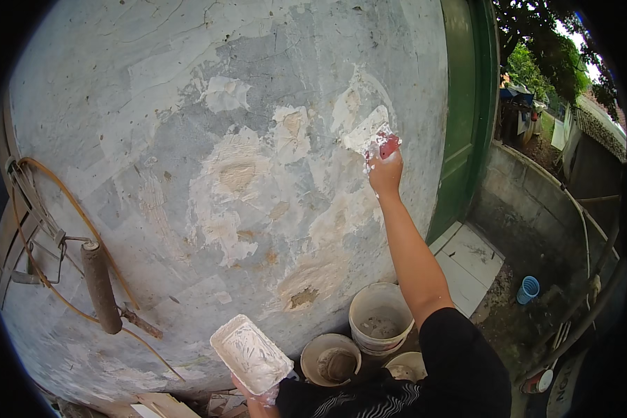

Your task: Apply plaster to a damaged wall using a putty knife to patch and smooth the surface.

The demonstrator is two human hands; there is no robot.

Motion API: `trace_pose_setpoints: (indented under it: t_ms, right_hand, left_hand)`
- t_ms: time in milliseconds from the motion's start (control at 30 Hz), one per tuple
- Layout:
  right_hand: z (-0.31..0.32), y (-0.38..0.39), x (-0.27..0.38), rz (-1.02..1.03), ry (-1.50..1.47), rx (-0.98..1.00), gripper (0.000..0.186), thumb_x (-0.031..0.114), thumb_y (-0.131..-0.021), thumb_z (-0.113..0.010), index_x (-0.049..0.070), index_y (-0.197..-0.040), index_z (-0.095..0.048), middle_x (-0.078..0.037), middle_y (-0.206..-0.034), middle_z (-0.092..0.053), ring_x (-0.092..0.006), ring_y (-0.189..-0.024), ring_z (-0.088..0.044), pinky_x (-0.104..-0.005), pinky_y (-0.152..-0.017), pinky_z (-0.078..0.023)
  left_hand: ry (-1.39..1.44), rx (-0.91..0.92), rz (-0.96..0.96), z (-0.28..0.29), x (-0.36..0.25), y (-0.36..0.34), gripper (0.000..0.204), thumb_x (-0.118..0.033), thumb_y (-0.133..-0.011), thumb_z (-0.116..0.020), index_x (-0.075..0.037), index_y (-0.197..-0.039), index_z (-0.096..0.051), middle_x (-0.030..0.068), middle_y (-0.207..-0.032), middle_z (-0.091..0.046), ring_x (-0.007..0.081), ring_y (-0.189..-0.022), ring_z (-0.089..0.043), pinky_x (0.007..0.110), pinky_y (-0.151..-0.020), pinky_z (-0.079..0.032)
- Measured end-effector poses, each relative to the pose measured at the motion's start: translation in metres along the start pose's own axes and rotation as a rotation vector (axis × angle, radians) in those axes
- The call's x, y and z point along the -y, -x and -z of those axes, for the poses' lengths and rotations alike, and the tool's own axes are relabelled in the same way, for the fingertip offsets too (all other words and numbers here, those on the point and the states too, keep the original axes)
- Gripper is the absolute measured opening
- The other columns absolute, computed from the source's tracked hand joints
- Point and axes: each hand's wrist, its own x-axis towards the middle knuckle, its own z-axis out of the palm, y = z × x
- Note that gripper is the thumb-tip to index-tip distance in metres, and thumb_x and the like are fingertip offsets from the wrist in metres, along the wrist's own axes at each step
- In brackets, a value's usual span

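Note:
My right hand [385, 173] is closed round the red handle of a putty knife [366, 132]. Its broad blade lies against the grey, worn wall [285, 70], and white filler clings to the blade, the handle and my fingers. Down by the lower edge, my left hand [260, 397] grips a white rectangular tray [220, 333] from below. White paste is smeared over the tray's inside, and some is on that hand too. Pale patches of filler [233, 174] cover the middle of the wall, and a rough brownish hole [303, 298] shows low down.
Several buckets stand at the wall's foot, among them a large white bucket [381, 306] and a smaller one [312, 361]. A paint roller [100, 287] and an orange hose [70, 189] hang at left. Right are a green door [460, 104] and a blue basket [528, 290].

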Motion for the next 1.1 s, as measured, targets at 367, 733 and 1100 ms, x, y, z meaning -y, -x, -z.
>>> trace_pose_setpoints:
  t_ms: [367,733,1100]
  right_hand:
    - [0.001,0.010,-0.012,0.054,0.270,0.142,0.016,0.009,-0.086,-0.061,-0.004,-0.095,-0.060,-0.018,-0.083,-0.065,-0.0313,-0.073,-0.063,-0.0369,-0.066,-0.049]
    - [-0.027,0.045,-0.032,0.681,0.589,0.192,0.027,0.005,-0.073,-0.066,0.001,-0.099,-0.061,-0.018,-0.097,-0.059,-0.0382,-0.090,-0.057,-0.0449,-0.077,-0.047]
    - [0.010,0.050,-0.027,0.762,0.630,0.293,0.027,0.009,-0.074,-0.067,0.007,-0.101,-0.064,-0.011,-0.097,-0.060,-0.0337,-0.091,-0.057,-0.0446,-0.079,-0.048]
  left_hand:
    - [-0.042,0.016,0.026,0.013,-0.002,-0.012,0.061,-0.050,-0.089,-0.040,-0.008,-0.132,-0.050,0.0165,-0.124,-0.059,0.0417,-0.108,-0.058,0.061,-0.090,-0.046]
    - [-0.082,-0.002,-0.002,0.006,-0.005,-0.013,0.060,-0.049,-0.090,-0.039,-0.008,-0.132,-0.049,0.0162,-0.124,-0.058,0.0403,-0.109,-0.057,0.059,-0.090,-0.046]
    - [-0.090,0.026,0.011,0.006,-0.001,-0.013,0.061,-0.051,-0.089,-0.038,-0.010,-0.132,-0.050,0.0133,-0.125,-0.058,0.0375,-0.111,-0.057,0.057,-0.093,-0.045]
